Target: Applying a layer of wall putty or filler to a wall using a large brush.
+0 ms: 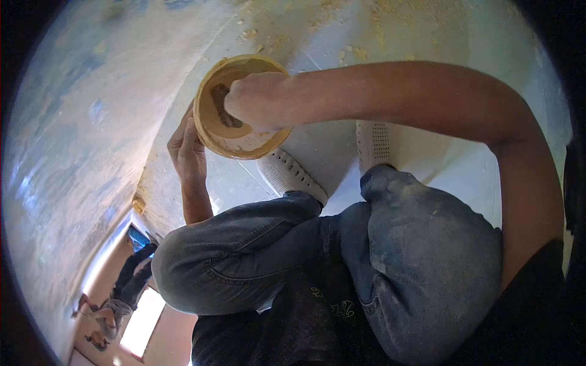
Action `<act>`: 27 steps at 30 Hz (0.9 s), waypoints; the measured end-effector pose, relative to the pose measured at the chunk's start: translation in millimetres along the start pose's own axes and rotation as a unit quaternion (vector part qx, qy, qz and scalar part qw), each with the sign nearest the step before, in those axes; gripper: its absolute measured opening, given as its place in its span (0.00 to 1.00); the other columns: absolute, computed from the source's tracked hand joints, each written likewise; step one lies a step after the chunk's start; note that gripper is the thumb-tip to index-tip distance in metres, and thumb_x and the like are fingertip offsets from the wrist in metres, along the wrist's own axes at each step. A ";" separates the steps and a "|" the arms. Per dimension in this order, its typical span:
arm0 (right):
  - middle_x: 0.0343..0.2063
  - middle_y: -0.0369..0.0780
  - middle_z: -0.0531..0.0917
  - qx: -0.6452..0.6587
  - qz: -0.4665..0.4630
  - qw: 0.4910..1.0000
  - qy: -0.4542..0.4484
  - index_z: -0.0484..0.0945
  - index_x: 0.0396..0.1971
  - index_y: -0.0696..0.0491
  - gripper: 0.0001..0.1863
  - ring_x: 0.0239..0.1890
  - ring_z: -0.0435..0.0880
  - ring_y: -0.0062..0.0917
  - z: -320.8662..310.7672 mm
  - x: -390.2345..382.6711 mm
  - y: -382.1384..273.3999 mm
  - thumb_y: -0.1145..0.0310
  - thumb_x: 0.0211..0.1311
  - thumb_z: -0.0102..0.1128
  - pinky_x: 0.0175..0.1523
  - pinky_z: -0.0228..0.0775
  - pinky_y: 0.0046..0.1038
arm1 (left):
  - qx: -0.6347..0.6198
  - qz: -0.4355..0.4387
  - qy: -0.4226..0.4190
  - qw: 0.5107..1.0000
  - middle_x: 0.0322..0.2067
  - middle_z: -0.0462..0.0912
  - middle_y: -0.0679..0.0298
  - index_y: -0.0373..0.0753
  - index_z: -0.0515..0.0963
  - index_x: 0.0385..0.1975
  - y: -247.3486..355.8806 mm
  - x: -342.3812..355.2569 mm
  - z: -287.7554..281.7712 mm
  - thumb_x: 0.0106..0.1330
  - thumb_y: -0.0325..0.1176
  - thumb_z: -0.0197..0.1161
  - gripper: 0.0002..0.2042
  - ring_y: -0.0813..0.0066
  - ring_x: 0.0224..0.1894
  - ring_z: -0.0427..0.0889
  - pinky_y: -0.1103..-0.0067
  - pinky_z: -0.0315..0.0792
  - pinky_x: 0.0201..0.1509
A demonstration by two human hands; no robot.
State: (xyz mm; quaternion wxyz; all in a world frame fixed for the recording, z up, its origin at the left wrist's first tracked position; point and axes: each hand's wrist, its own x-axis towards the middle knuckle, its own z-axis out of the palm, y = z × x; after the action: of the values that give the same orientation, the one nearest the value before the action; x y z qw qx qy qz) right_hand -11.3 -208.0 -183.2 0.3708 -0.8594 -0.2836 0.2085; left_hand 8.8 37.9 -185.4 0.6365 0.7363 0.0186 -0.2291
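A round tan bucket [210,137], smeared inside and on its rim with tan paste, is tilted so that its mouth faces me. My left hand [188,146] grips the bucket from its left side, the fingers partly hidden behind it. Down inside the bucket is my right hand [259,100], its fingers closed; what they hold is hidden. A dark brown patch [223,100] shows beside the knuckles, and I cannot tell whether it is a tool or a hollow in the paste.
A patchy painted wall [97,104] rises close on the left. Yellowish flakes [348,52] lie scattered over the pale tiled floor [427,55]. Beneath my bent knees are my perforated shoes [287,174]. Another person [125,293] is at the lower left, near a bright window [143,320].
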 end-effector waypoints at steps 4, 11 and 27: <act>0.32 0.51 0.85 -0.005 -0.004 1.000 -0.002 0.82 0.32 0.63 0.10 0.37 0.86 0.39 2.2 8.3 -6.1 0.73 0.49 0.63 0.40 0.79 0.35 | -0.019 0.026 -0.029 0.999 0.62 0.65 0.43 0.22 0.71 0.54 -3.7 1.2 3.6 0.70 0.27 0.52 0.17 0.63 0.59 0.74 0.77 0.72 0.58; 0.33 0.48 0.86 -0.040 0.028 0.998 0.043 0.83 0.33 0.60 0.11 0.36 0.87 0.36 2.4 11.7 -11.2 0.71 0.50 0.62 0.41 0.79 0.35 | -0.033 0.039 -0.040 0.998 0.63 0.63 0.41 0.20 0.72 0.52 -13.5 7.8 4.1 0.68 0.29 0.56 0.18 0.58 0.62 0.71 0.73 0.70 0.63; 0.37 0.47 0.85 -0.035 -0.004 0.999 -0.035 0.83 0.37 0.56 0.12 0.42 0.85 0.40 32.8 19.1 -0.2 0.69 0.55 0.58 0.45 0.78 0.39 | -0.103 0.080 -0.011 0.991 0.56 0.72 0.44 0.16 0.71 0.50 -41.0 23.3 -12.6 0.64 0.31 0.59 0.22 0.60 0.53 0.78 0.72 0.77 0.54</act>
State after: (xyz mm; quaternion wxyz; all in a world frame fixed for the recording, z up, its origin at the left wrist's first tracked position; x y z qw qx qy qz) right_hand -15.6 -178.7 -206.8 0.3317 -0.8628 -0.3069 0.2267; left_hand 20.5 51.4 -230.8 0.7256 0.6630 -0.0236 -0.1824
